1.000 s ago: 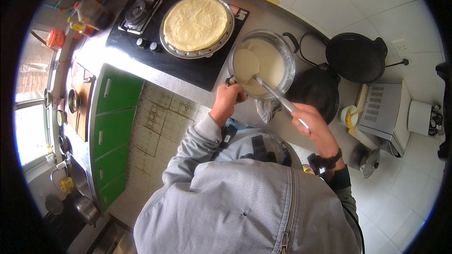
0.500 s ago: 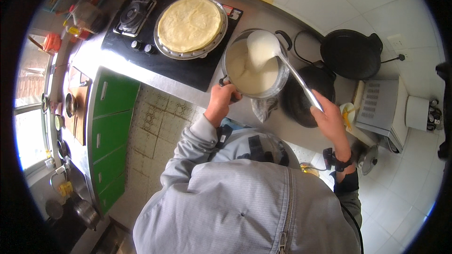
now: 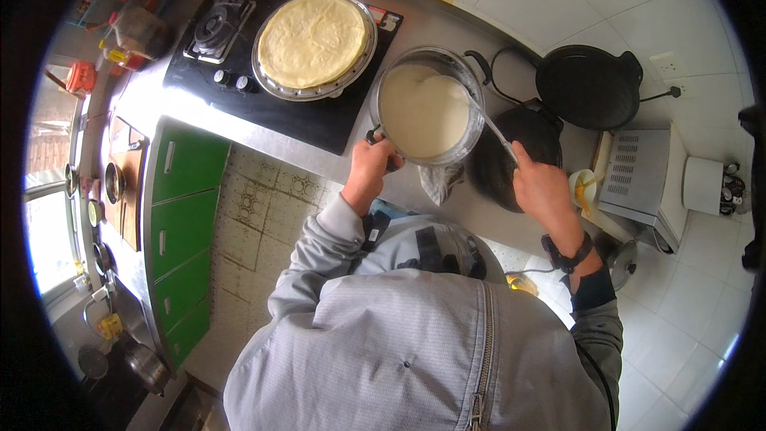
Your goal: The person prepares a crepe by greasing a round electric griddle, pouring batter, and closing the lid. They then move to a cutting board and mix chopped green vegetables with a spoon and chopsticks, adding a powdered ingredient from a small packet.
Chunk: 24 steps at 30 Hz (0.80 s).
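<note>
A metal pot (image 3: 386,60) of pale, creamy batter (image 3: 419,116) stands on the steel counter. My left hand (image 3: 372,161) is closed round the pot's dark handle on its near left side. My right hand (image 3: 542,187) grips a long-handled ladle (image 3: 496,129), whose bowl is sunk in the batter near the pot's far right wall. To the left, a stack of thin, round, pale flatbreads (image 3: 313,40) lies on a round perforated metal tray (image 3: 369,56) over the cooktop. Just right of the pot sits a black round pan (image 3: 519,156).
An open black griddle lid (image 3: 588,88) leans up behind the pan, its cord running to a wall socket (image 3: 665,64). A white bowl (image 3: 586,187) and a silver oven-like appliance (image 3: 634,172) are at the right. A crumpled cloth (image 3: 439,182) lies below the pot. Green cabinets (image 3: 187,207) line the left.
The ladle's bowl has gone down from above the pot into the batter. My right hand has moved slightly left and up in the picture; my left hand keeps its hold.
</note>
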Motion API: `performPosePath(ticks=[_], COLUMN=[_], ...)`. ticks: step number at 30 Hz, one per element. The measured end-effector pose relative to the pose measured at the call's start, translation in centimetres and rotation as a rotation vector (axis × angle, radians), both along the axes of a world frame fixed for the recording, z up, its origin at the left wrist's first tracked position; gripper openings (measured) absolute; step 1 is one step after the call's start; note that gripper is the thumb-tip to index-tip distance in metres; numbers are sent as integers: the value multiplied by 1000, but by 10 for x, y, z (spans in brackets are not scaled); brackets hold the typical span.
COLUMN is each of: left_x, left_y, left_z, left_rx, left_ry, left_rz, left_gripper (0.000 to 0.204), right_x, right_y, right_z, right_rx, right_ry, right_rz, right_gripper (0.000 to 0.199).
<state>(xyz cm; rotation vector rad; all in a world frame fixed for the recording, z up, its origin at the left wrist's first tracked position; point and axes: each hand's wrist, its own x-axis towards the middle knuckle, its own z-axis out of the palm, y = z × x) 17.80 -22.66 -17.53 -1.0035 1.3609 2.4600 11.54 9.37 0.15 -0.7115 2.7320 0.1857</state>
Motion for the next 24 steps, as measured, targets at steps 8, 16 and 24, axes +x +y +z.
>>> performPosePath(ticks=[8,16,24], left_x=[-4,-2,3], left_y=[-2,-3,-10], left_z=[0,1,2], left_rx=[27,31,28], left_ry=[24,-25,-24], left_rz=[-20,-8,-35], left_gripper=[7,10,9], right_x=[-13,-28,-9], right_y=[-1,0,5], right_z=[26,16,22], right_rx=[-394,-710,-829], right_ry=[-385,-1107,-1025], right_rz=[-183,-780,-763], right_gripper=[44,34,53])
